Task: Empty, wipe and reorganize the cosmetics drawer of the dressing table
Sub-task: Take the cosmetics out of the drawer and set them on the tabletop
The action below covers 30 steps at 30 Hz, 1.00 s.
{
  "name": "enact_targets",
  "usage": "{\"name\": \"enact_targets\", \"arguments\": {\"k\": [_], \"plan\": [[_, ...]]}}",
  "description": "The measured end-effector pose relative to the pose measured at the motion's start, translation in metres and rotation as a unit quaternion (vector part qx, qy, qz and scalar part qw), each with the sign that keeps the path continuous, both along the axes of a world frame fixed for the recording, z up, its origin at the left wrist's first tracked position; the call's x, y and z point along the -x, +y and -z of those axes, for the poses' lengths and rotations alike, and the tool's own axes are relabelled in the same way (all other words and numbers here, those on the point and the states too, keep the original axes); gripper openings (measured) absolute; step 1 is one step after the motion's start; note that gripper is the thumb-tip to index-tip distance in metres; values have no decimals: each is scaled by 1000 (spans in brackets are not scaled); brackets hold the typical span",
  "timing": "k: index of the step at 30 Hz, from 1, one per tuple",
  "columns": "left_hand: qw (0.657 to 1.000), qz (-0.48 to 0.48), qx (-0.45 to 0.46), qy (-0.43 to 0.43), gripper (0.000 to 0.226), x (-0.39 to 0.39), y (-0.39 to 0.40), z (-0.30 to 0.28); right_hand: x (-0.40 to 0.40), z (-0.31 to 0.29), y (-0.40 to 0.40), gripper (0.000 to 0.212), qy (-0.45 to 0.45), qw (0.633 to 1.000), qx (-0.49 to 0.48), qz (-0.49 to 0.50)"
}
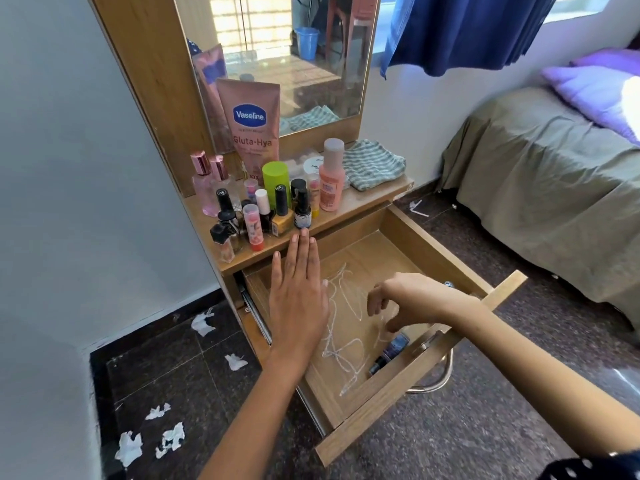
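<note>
A: What is close to us?

B: The drawer [415,386] is pulled out. One little dark bottle [389,355] is left in it. It lies on its side by the front wall, near the right corner.

A: Which way does it point?

B: Its cap points down toward the front and its fat end points up toward the right hand [408,299].

A: Is that hand holding it?

B: No. The right hand hangs just above it with its fingers curled and nothing in them. The bottle is right under that hand, so I think that hand should take it.

A: And the other hand?

B: The left hand [298,299] is flat and open. It holds nothing. It is over the left side of the drawer, farther from the bottle.

A: What are the white lines?

B: Smears [341,327] on the drawer floor. They need a wipe, I think.

A: And farther back?

B: Lots of bottles [266,209] stand on the shelf [360,206], with a striped cloth [372,164] beside them
</note>
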<state>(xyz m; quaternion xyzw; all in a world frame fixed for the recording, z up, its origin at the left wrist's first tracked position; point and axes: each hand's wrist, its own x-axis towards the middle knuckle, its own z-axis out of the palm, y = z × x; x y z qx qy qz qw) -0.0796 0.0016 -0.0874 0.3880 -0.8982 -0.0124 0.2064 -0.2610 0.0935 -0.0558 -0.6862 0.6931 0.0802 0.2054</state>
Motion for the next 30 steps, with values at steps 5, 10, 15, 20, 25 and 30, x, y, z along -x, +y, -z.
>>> {"name": "enact_targets", "arguments": {"k": [5, 10, 15, 20, 25, 30], "plan": [[1000, 2, 3, -1, 67, 0, 0, 0, 1, 6, 1, 38, 5, 998, -62, -20], [1000, -1, 8, -1, 66, -1, 0, 1, 5, 3, -1, 33, 48, 998, 31, -25], [1000, 1, 7, -1, 65, -1, 0, 2, -4, 3, 3, 46, 33, 998, 8, -50], [1000, 1, 10, 1, 64, -1, 0, 1, -12, 4, 0, 37, 84, 989, 18, -119], [1000, -1, 9, 7, 63, 0, -1, 2, -9, 6, -6, 29, 111, 982, 60, -138], [1000, 1, 6, 23, 63, 0, -2, 5, 12, -13, -9, 17, -155, 966, 193, 79]]}}
